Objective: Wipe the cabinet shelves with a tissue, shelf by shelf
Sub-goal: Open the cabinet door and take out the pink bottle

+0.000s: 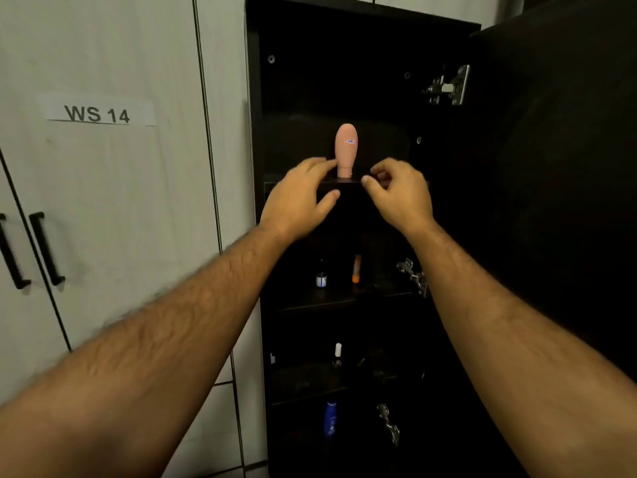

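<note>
I count two hands, one pink tube (345,149), four shelves in the cabinet (344,46), three hinges, and two door handles

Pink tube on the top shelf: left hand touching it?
Cannot tell. In the head view the left hand's fingertips overlap the pink tube's lower left edge, but contact or a gap in depth isn't plain.

cabinet (310,81): dark matt board | hinge (450,86): shiny metal | pink bottle (345,146): smooth matt plastic | label (100,113): white paper | handles (46,248): black matt
</note>
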A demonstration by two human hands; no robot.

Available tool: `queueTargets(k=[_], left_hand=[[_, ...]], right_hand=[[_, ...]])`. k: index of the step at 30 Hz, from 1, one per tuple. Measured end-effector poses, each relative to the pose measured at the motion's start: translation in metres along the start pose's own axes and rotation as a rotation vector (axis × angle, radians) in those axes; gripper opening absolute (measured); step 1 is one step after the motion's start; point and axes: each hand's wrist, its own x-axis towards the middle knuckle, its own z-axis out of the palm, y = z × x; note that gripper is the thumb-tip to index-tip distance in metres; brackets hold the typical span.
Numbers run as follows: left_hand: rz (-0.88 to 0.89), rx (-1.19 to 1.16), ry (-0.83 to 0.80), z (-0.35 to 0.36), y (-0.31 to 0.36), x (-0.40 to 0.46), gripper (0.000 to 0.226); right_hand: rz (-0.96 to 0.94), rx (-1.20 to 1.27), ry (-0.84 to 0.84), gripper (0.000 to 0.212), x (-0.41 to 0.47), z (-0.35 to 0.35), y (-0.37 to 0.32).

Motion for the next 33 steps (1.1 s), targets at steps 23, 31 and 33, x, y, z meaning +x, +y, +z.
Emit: queueTargets(k=[23,31,33], left_hand=[[-0.506,-0.047,0.028,0.061,-0.014,0.147,0.057],[-0.583,-0.043,-0.048,0.070,-0.013,0.150,0.042],[-0.593,-0.050,-0.077,0.073,-0.012,0.149,0.042]], right_hand=[[0.104,0.404,-0.325,0.037,0.150,0.052,0.035],[0.190,0.551,-0.488,0.031,0.148,0.056,0.036],[0.184,0.557,-0.493,0.035,0.147,0.058,0.037]])
